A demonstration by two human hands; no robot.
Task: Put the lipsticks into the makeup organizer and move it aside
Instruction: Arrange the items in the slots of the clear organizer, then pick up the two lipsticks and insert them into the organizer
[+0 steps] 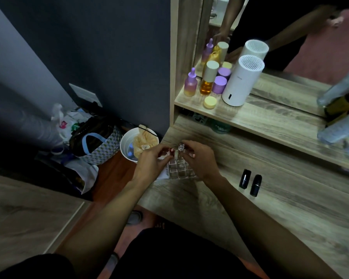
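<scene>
A clear gridded makeup organizer stands near the left end of the wooden dresser top. My left hand pinches a lipstick with a red end at the organizer's far left corner. My right hand pinches a lipstick with a silver, clear cap over the far cells. Two black lipsticks lie side by side on the dresser top, to the right of my right wrist.
A shelf above holds purple and amber bottles, jars, a white cylindrical device and clear bottles at the right. A mirror stands behind. Left of the dresser, on the floor, sit a white bin and bags.
</scene>
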